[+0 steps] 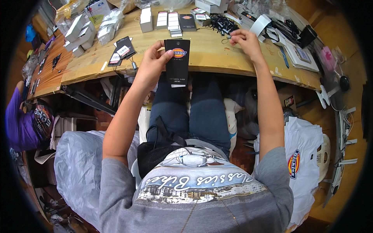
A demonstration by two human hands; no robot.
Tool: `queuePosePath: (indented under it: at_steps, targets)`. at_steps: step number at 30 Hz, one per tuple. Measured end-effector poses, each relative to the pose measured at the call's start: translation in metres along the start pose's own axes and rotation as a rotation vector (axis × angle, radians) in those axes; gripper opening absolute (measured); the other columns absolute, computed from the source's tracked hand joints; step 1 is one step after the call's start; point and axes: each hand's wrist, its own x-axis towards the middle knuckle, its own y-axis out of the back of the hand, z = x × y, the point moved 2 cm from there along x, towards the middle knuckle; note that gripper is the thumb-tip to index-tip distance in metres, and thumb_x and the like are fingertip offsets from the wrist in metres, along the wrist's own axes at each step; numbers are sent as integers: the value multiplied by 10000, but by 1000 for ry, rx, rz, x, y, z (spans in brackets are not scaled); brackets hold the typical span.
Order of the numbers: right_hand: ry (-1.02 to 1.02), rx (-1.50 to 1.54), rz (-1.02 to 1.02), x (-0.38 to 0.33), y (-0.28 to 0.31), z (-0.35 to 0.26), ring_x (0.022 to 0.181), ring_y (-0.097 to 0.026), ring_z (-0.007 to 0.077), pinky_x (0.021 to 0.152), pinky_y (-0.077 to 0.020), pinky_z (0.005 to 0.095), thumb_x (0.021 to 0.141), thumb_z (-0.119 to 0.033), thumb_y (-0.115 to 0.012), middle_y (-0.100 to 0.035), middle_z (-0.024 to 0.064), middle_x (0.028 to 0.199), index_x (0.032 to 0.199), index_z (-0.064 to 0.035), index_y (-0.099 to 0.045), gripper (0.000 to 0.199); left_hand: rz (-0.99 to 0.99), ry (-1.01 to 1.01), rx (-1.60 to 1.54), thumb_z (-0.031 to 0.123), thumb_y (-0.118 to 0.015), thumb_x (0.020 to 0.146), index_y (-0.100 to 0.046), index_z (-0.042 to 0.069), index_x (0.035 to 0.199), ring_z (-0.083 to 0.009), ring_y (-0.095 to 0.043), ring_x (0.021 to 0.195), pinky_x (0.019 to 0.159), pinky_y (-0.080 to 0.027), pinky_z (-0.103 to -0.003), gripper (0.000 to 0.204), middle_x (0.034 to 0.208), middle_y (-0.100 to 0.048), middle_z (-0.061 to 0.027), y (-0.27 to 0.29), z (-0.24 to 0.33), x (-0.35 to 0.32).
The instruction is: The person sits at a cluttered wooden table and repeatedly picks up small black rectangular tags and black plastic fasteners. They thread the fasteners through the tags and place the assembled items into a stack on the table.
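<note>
My left hand [152, 61] pinches a black hang tag [177, 70] by its upper left side, thumb on its face. The tag hangs upright in front of the table's near edge, and a white piece shows below its bottom end. To the right, over the tabletop, my right hand [246, 43] has its fingertips closed on what looks like a thin black cord [225, 40]. Just beyond it lies a tangled pile of black cords [224, 25]. Left of my left hand, several black tags [123, 48] with white stickers and cords lie overlapped.
Stacks of white cards [162, 20] and a black tag stack [187, 22] stand on the table [210, 58]. White boxes [81, 35] and plastic bags [110, 26] sit left. White shirts [297, 155] lie at right, a large plastic bag [79, 171] at left. Another person's purple sleeve [19, 120] shows far left.
</note>
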Motion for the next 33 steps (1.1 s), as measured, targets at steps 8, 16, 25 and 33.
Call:
queuePosePath:
  at_steps: [8, 16, 25, 33]
  targets:
    - [173, 85, -173, -21, -11, -64, 594, -524, 101, 574, -423, 210, 716, 31, -498, -570, 60, 668, 767, 34, -571, 89, -283, 15, 38, 42, -516, 762, -525, -14, 997, -105, -543, 827, 739, -437, -232, 241, 954, -562, -68, -30, 15, -3]
    - [224, 25, -269, -53, -25, -104, 610, -507, 88, 578, -414, 214, 717, 19, -497, -559, 45, 654, 776, 38, -574, 99, -286, 40, 62, 35, -542, 757, -553, -26, 927, -100, -552, 626, 567, -453, -201, 181, 757, -582, -58, -50, 11, 5]
    - [57, 14, -60, -87, -9, -75, 582, -525, 83, 551, -418, 195, 690, -61, -605, -581, 48, 652, 761, 23, -593, 111, -227, 41, 134, 20, -550, 741, -543, -50, 896, -93, -543, 737, 699, -432, -210, 171, 816, -585, -62, -9, 12, -21]
    - [-84, 866, 18, -102, -25, -40, 532, -485, 101, 531, -415, 230, 737, -71, -579, -526, 31, 609, 744, -15, -554, 62, -151, -51, 191, 16, -545, 749, -538, -49, 892, -82, -532, 733, 684, -423, -205, 157, 802, -582, -53, -13, 4, -42]
